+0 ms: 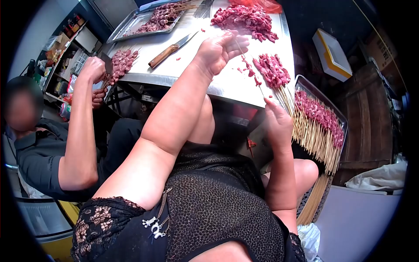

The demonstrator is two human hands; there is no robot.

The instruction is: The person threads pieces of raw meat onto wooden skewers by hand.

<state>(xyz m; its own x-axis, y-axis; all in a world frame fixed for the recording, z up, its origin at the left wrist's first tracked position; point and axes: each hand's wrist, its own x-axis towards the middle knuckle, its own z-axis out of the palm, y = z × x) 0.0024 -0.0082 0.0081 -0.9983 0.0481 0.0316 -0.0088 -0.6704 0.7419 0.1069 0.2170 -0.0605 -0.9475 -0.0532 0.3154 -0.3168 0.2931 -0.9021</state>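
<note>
My right hand [278, 118] pinches the lower end of a thin meat skewer [252, 73], which slants up over the table edge with several small red pieces threaded on it. My left hand [221, 50] is by the skewer's upper end, its fingers stretched out and apart; whether it touches the stick is unclear. Beyond it lies a heap of cut raw meat [244, 22]. Just right of the held skewer, a bundle of loaded skewers [273, 72] rests on the white tabletop [192, 65], sticks pointing toward me.
A wooden-handled knife [170, 51] lies on the table. At the back left stands a metal tray [126, 32] of skewers. A tray of loaded skewers [321, 120] and bare sticks [315, 198] are at my right. At left, a co-worker's hands [94, 72] hold skewers.
</note>
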